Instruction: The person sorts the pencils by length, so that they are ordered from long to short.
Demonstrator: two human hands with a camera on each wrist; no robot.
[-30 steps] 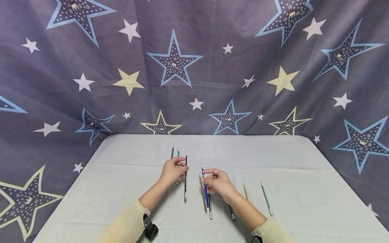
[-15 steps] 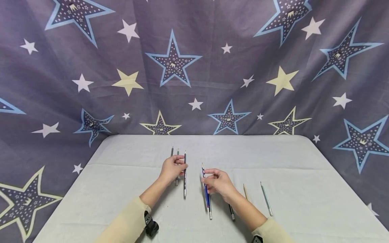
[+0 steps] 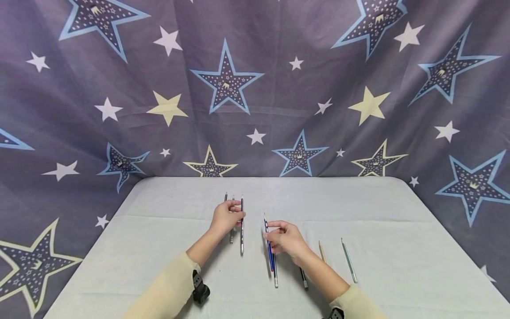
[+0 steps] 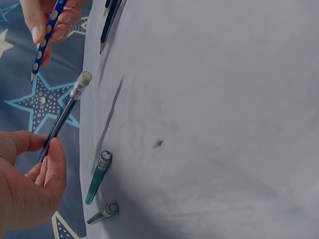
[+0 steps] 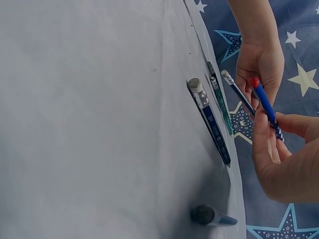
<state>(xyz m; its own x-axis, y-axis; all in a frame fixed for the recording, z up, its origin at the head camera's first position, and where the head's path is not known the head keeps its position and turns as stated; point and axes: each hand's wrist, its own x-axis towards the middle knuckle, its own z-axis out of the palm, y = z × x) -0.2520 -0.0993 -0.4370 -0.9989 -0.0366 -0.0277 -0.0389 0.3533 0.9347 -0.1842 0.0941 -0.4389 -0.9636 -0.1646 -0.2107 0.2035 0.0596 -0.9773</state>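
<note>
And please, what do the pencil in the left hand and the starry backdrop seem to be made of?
The pencil in the left hand: probably painted wood, with a smooth dark sheen, though no grain shows; ferrule likely metal, silvery and ridged; eraser perhaps rubber, pale and dull. The starry backdrop: seemingly matte printed fabric, by its soft folds; fibre unclear.

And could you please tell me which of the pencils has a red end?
The bright blue pencil pinched in the right hand: its blunt end is red, and no other visible end is.
</note>
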